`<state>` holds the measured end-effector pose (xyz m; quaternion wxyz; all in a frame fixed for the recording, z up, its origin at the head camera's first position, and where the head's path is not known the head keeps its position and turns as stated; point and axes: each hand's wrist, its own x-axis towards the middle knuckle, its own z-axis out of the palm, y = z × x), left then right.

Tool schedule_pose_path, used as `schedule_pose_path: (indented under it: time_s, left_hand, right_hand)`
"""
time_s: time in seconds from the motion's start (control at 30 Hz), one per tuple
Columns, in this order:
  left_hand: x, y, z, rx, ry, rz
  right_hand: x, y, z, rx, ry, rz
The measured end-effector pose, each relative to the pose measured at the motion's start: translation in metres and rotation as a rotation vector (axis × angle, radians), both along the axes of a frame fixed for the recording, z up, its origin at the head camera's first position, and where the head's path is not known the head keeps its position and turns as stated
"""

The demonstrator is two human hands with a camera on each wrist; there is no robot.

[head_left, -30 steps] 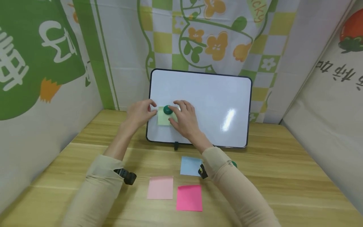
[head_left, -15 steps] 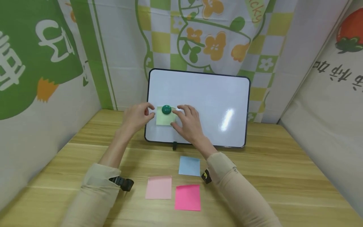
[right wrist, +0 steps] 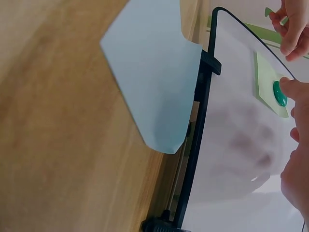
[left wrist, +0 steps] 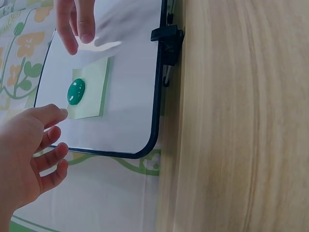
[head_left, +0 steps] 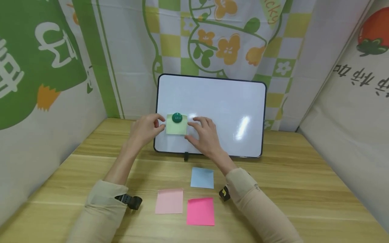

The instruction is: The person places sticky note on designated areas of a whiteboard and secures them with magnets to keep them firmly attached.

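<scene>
A pale green sticky note [head_left: 176, 129] lies against the left part of the whiteboard [head_left: 225, 114], under a round green magnet [head_left: 177, 117] near its top edge. My left hand [head_left: 146, 130] is at the note's left side, fingers loosely bent and holding nothing; in the left wrist view its thumb and fingers [left wrist: 59, 153] stand apart. To the right of the note is my right hand [head_left: 206, 136], its thumb and index finger spread. Nothing is between them. In the right wrist view the thumb of this hand overlaps the magnet [right wrist: 279, 94]; whether any fingertip touches the note, I cannot tell.
On the wooden table [head_left: 273, 195] before the board lie a light blue note [head_left: 202, 178], a pale pink note [head_left: 169, 201] and a hot pink note [head_left: 200, 211]. A black clip foot [head_left: 186, 156] supports the board's lower edge. Printed curtains [head_left: 127, 60] hang behind and at both sides.
My right hand has drawn back from the green magnet, to the right and slightly down. The left hand has shifted a little down. Magnet and green note stay on the board.
</scene>
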<state>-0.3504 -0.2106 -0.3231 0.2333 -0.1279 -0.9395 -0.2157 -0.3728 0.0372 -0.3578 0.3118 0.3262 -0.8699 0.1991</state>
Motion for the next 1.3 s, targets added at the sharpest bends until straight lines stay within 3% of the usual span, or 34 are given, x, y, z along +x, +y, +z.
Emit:
schedule_pose_path:
  time_s: [0.23,0.5,0.73,0.9,1.17,1.3]
  left_hand:
    - [0.002,0.002,-0.003,-0.007,-0.018,-0.020]
    - [0.004,0.008,0.003,-0.009,-0.026,-0.054]
    - [0.006,0.011,0.001,-0.010,-0.075,-0.058]
    - [0.008,0.014,0.000,-0.023,-0.078,-0.069]
    - [0.009,0.016,0.001,-0.032,-0.103,-0.100]
    - [0.011,0.018,0.003,-0.028,-0.132,-0.125]
  right_hand:
    - [0.006,0.005,-0.001,-0.010,-0.022,0.004]
    - [0.013,0.017,0.000,-0.048,-0.027,-0.006]
    - [0.014,0.027,-0.006,-0.070,-0.091,-0.016]
    - [0.014,0.033,-0.003,-0.085,-0.105,-0.025]
    - [0.019,0.051,0.002,-0.164,-0.214,-0.028]
    - [0.021,0.064,0.002,-0.148,-0.252,-0.038]
